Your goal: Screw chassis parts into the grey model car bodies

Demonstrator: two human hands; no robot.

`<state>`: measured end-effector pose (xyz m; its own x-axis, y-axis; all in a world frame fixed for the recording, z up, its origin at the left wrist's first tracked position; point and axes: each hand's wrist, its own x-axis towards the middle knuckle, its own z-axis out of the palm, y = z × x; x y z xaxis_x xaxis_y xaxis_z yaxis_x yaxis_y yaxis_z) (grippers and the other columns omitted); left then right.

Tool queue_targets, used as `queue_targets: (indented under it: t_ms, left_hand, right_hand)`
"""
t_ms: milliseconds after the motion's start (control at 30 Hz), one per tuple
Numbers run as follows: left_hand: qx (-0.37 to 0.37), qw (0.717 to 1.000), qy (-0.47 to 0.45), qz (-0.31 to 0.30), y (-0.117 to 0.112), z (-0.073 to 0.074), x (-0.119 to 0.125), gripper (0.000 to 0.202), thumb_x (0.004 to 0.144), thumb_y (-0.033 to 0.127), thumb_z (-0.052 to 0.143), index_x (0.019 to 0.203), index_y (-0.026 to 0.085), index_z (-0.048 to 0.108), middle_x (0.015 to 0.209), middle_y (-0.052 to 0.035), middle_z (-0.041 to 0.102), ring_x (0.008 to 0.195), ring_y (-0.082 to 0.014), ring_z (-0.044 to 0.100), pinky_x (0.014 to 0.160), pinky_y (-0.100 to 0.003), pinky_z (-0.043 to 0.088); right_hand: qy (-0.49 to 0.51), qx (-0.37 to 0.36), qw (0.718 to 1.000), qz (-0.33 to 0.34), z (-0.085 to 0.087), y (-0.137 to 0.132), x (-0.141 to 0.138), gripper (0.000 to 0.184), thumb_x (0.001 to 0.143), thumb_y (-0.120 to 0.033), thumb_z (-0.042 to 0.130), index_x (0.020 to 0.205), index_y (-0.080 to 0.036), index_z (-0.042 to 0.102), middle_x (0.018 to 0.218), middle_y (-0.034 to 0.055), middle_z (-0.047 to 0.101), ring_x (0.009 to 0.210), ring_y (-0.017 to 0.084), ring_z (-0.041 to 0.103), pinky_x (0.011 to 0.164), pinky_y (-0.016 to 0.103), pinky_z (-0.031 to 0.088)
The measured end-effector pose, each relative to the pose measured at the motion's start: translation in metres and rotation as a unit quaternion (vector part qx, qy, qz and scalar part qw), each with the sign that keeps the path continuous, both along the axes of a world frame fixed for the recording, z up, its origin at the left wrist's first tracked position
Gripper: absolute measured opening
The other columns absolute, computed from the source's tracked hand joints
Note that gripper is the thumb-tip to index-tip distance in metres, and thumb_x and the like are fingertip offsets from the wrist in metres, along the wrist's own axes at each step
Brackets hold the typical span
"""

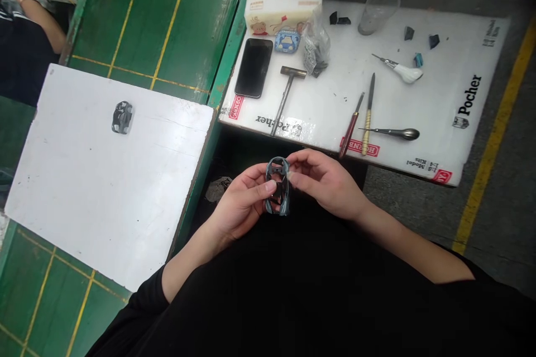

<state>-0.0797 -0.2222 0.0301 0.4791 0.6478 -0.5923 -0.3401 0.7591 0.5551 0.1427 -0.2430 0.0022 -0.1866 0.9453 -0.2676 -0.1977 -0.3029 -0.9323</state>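
Observation:
My left hand and my right hand hold a grey-blue model car body shell up in front of my lap. My left thumb lies across its open frame, and my right fingertips pinch its upper side edge. A second dark model car body stands on the white board to my left. Just beyond my hands lies a white cutting mat, holding a small hammer, a pen-shaped tool, an awl and a burnisher.
On the mat are a black phone, tissue box, plastic cup, bag of dark parts and white-handled knife. The green workbench runs along my left, with a co-worker's arm beyond it.

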Motion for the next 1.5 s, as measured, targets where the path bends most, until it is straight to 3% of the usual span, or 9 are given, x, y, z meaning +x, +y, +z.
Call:
queue_targets:
  t_ms: [267,400,533,767,900,1033,1133,1300,1500]
  left_hand:
    - [0.080,0.985,0.091,-0.125,0.000,0.003,-0.005,0.047,0.090,0.031,0.102,0.132,0.019,0.083,0.108,-0.0069,0.083,0.080,-0.0151,0.076,0.076,-0.028,0.064]
    - [0.159,0.967,0.128,-0.150,0.001,0.002,-0.005,0.069,0.092,0.037,0.101,0.153,0.022,0.074,0.136,-0.0140,0.081,0.109,-0.0256,0.083,0.097,-0.037,0.066]
    - [0.340,0.882,0.296,-0.134,0.000,0.002,-0.001,0.092,0.078,0.041,0.110,0.159,0.026,0.069,0.146,-0.0141,0.078,0.129,-0.0347,0.077,0.116,-0.049,0.062]
    - [0.492,0.778,0.387,-0.052,-0.003,0.007,-0.006,0.050,0.093,0.038,0.095,0.138,0.024,0.080,0.133,-0.0131,0.086,0.118,-0.0333,0.082,0.110,-0.047,0.064]
    - [0.550,0.755,0.352,-0.058,0.002,0.013,-0.018,0.047,0.091,0.035,0.097,0.134,0.026,0.083,0.124,-0.0116,0.089,0.109,-0.0322,0.086,0.103,-0.045,0.067]
    - [0.603,0.726,0.319,-0.088,0.008,0.021,-0.027,0.048,0.090,0.035,0.097,0.135,0.025,0.084,0.122,-0.0129,0.090,0.104,-0.0320,0.087,0.099,-0.044,0.069]
    - [0.615,0.722,0.292,-0.121,0.013,0.025,-0.030,0.047,0.090,0.037,0.097,0.134,0.027,0.085,0.118,-0.0120,0.091,0.102,-0.0324,0.088,0.098,-0.044,0.070]
    - [0.629,0.723,0.235,-0.161,0.017,0.029,-0.035,0.048,0.089,0.042,0.097,0.133,0.027,0.085,0.116,-0.0108,0.092,0.099,-0.0306,0.089,0.096,-0.039,0.070]
    - [0.531,0.782,0.291,-0.147,0.020,0.013,-0.034,0.040,0.074,0.048,0.100,0.113,0.044,0.094,0.108,-0.0057,0.093,0.098,-0.0365,0.089,0.091,-0.044,0.073]
  right_hand:
    - [-0.044,-0.051,0.998,0.018,0.024,0.004,0.010,0.034,0.100,-0.045,0.093,0.124,-0.023,0.083,0.104,0.0053,0.085,0.088,0.018,0.078,0.073,0.029,0.063]
    - [-0.025,-0.078,0.996,-0.018,0.029,0.005,0.011,0.031,0.097,-0.044,0.096,0.114,-0.021,0.085,0.093,0.0035,0.083,0.067,0.013,0.070,0.063,0.027,0.061]
    - [0.010,-0.076,0.987,-0.140,0.025,0.003,0.003,0.035,0.090,-0.044,0.103,0.108,-0.021,0.085,0.085,0.0009,0.079,0.064,0.011,0.069,0.062,0.025,0.061]
    - [-0.009,-0.044,0.991,-0.125,0.024,-0.006,-0.001,0.037,0.097,-0.049,0.096,0.117,-0.023,0.080,0.086,0.0010,0.077,0.070,0.016,0.073,0.064,0.030,0.065]
    - [-0.145,0.102,0.984,-0.019,0.030,-0.005,0.016,0.058,0.095,-0.053,0.097,0.142,-0.028,0.075,0.127,0.0114,0.080,0.102,0.026,0.081,0.074,0.037,0.070]
    - [-0.352,0.321,0.872,0.113,0.045,0.006,0.034,0.053,0.094,-0.048,0.097,0.139,-0.028,0.077,0.131,0.0150,0.082,0.111,0.033,0.080,0.087,0.047,0.069]
    - [-0.409,0.385,0.809,0.172,0.059,0.016,0.039,0.041,0.098,-0.054,0.090,0.127,-0.027,0.080,0.118,0.0139,0.085,0.104,0.034,0.081,0.086,0.047,0.066]
    - [-0.423,0.437,0.761,0.229,0.071,0.022,0.032,0.041,0.098,-0.066,0.082,0.101,-0.025,0.079,0.096,0.0097,0.079,0.082,0.026,0.070,0.068,0.037,0.049]
    - [-0.357,0.444,0.797,0.203,0.034,0.026,0.012,0.063,0.096,-0.080,0.071,0.067,-0.027,0.050,0.066,-0.0012,0.053,0.060,0.017,0.044,0.057,0.036,0.031]
